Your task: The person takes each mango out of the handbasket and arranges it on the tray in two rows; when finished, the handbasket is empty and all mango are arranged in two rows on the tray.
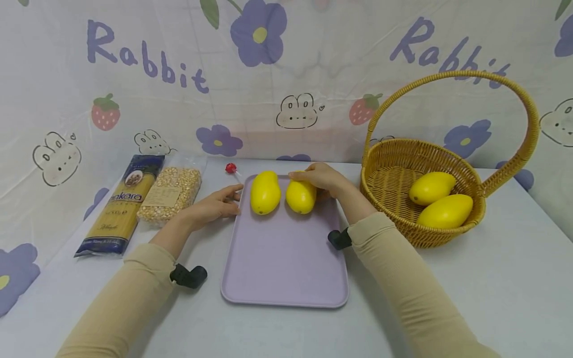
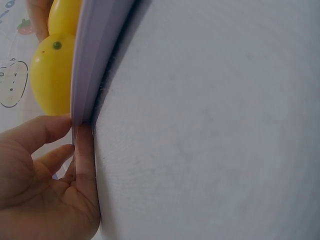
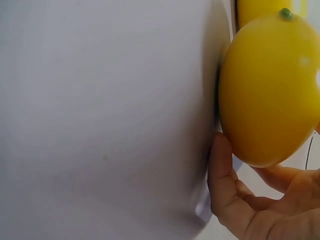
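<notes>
A lilac tray [image 1: 284, 263] lies on the table with two smooth yellow mangoes side by side at its far end. My right hand [image 1: 326, 178] grips the right mango [image 1: 301, 198] from its far side; in the right wrist view the fingers [image 3: 222, 175] curl about one end of this mango [image 3: 270, 90]. The left mango [image 1: 265, 194] rests near the tray's left rim. At that rim, my left hand [image 1: 214, 205] touches the tray's outer edge with relaxed fingers. Close up, the left wrist view has its fingertips [image 2: 84, 137] against the tray wall [image 2: 87, 75].
A wicker basket [image 1: 376, 186] with a tall handle stands at the right, holding two mangoes [image 1: 445, 211]. On the left lie a pack of spaghetti [image 1: 118, 211] and a bag of corn kernels [image 1: 172, 191]. Behind the tray's left corner is a red lollipop [image 1: 231, 168]. A printed curtain [image 1: 335, 64] hangs behind.
</notes>
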{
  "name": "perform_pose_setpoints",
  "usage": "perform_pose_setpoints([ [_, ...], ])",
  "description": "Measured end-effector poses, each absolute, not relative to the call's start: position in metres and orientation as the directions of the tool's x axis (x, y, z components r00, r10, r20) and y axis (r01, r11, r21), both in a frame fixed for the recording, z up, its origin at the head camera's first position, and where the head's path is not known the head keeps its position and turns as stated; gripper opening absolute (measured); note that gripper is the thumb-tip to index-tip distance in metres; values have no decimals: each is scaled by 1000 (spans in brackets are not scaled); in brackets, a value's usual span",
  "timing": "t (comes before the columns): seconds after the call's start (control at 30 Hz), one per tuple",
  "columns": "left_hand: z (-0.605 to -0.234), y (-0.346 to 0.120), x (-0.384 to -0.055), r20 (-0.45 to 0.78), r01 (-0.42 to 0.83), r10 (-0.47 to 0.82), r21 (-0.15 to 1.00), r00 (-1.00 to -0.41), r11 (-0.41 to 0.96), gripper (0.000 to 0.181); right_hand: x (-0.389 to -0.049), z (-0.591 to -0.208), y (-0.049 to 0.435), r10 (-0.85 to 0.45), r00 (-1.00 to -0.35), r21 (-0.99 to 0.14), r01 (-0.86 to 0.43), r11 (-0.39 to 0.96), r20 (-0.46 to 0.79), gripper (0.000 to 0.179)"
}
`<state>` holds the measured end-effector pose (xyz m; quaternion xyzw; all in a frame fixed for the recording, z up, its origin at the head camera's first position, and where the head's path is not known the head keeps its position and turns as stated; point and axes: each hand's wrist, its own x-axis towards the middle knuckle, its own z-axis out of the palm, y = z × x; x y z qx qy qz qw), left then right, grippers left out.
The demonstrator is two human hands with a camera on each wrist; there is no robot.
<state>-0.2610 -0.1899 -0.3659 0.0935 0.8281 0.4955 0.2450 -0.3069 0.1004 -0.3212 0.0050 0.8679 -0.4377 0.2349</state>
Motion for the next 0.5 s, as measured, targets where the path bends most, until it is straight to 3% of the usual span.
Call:
perform_pose_setpoints([
  [0.5, -363, -188, -260, -322, -97, 388, 862, -864, 498, 77, -297, -289, 106, -179, -923, -640, 88, 763, -341, 69],
])
